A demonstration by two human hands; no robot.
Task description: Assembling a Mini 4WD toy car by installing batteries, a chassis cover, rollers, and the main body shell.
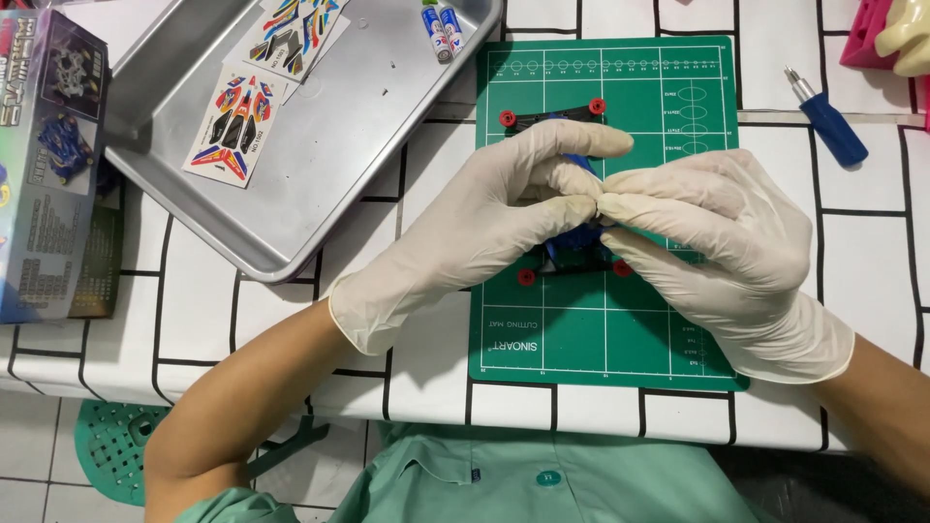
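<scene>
A small blue and black model car chassis point(572, 250) with red wheels lies on a green cutting mat point(639, 329). Both of my hands wear pale latex gloves and rest over the car. My left hand point(484, 218) covers its middle from the left, fingers curled, thumb stretched toward the far red wheels point(506, 118). My right hand point(712, 237) comes in from the right, its fingertips pinched together against my left fingertips above the car. Whatever small part sits between the fingertips is hidden. The near red wheels point(526, 277) show under my hands.
A metal tray point(320, 155) at the back left holds two sticker sheets point(234, 121) and batteries point(442, 27). A printed kit box point(44, 165) stands at the far left. A blue-handled screwdriver point(831, 121) lies at the right, a pink object point(867, 34) beyond it.
</scene>
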